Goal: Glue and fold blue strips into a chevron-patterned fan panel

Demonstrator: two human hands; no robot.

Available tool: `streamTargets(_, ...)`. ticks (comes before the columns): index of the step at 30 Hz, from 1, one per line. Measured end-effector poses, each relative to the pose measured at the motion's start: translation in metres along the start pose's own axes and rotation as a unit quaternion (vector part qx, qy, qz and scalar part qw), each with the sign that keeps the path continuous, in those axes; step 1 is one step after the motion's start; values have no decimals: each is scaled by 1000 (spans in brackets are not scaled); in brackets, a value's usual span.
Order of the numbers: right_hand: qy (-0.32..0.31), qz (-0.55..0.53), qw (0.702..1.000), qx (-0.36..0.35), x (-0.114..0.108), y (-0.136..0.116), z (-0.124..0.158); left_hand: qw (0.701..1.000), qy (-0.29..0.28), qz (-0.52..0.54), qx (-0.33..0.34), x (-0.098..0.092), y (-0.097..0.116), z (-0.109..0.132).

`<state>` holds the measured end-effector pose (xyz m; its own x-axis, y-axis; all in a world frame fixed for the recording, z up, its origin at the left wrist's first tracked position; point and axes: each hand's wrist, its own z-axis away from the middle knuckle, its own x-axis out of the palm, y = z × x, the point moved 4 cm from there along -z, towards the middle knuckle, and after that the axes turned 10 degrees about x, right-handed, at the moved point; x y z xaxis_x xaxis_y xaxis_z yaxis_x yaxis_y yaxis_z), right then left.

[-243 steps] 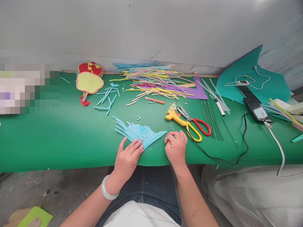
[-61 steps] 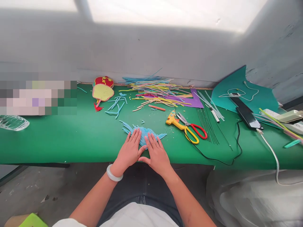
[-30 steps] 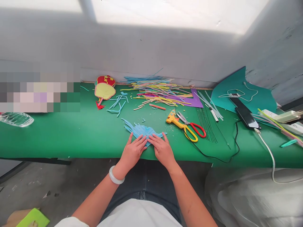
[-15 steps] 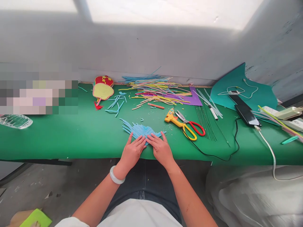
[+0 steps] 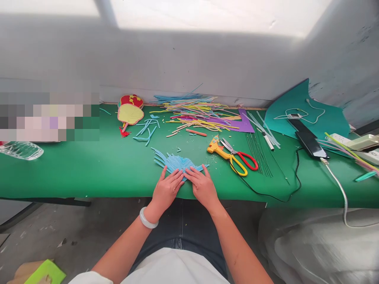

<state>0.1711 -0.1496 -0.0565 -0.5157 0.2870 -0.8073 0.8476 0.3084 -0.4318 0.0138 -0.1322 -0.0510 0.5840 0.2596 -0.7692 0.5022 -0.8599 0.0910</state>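
A fan-shaped piece of light blue pipe cleaners (image 5: 177, 162) lies flat near the table's front edge, with loose ends sticking out at its left and right. Flat on its lower left part rests my left hand (image 5: 168, 185), fingers stretched out. My right hand (image 5: 203, 184) lies on the lower right part, its fingers also extended. The fingertips of both hands almost meet at the middle and cover the bottom of the blue piece. Short blue pipe cleaner pieces (image 5: 147, 130) are scattered beyond my left hand.
Right of my hands lie a yellow glue gun (image 5: 215, 145), scissors (image 5: 237, 154) and green wires (image 5: 257, 154). Farther back are a pile of coloured pipe cleaners (image 5: 195, 108), a purple sheet (image 5: 246, 124) and a yellow fan-shaped craft (image 5: 130, 114). A power bank-like black device (image 5: 309, 142) lies right.
The whole view has shifted very slightly. Both hands stay pressed on the blue piece, with no clear movement against it.
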Motion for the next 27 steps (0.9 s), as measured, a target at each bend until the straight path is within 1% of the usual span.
streamTargets(2, 7, -5, 1000, 6, -1, 0, 0, 1000, 2, 8, -3, 0, -1, 0)
streamTargets(4, 35, -19, 999, 23, -3, 2, 1, 1000, 3, 17, -8, 0, -3, 0)
streamTargets(6, 96, -50, 993, 52, -9, 5, 1, 1000, 5, 25, -17, -1, -4, 0)
streamTargets(9, 188, -90, 973, 96, -17, 10, 4, 999, 13, 41, -29, -4, -3, 0)
streamTargets(11, 220, -95, 964, 115, -19, 12, 6, 998, 22, 54, -38, -7, -2, 0)
streamTargets(13, 236, -94, 959, 126, -20, 13, 8, 996, 37, 65, -56, -13, -4, 0)
streamTargets(16, 257, -96, 951, 142, -22, 12, 12, 990, 60, 72, -105, -24, -18, -4)
streamTargets(19, 269, -99, 944, 162, -25, 12, 13, 980, 67, 67, -173, -36, -47, -16)
streamTargets(21, 268, -102, 942, 175, -28, 13, 13, 976, 34, 76, -201, -39, -68, -30)
streamTargets(23, 259, -102, 943, 180, -29, 13, 11, 975, -26, 100, -199, -34, -84, -49)
streamTargets(25, 244, -98, 949, 176, -28, 13, 9, 971, -97, 123, -180, -22, -94, -69)
streamTargets(27, 226, -91, 956, 162, -26, 12, 7, 963, -167, 141, -156, -7, -97, -87)
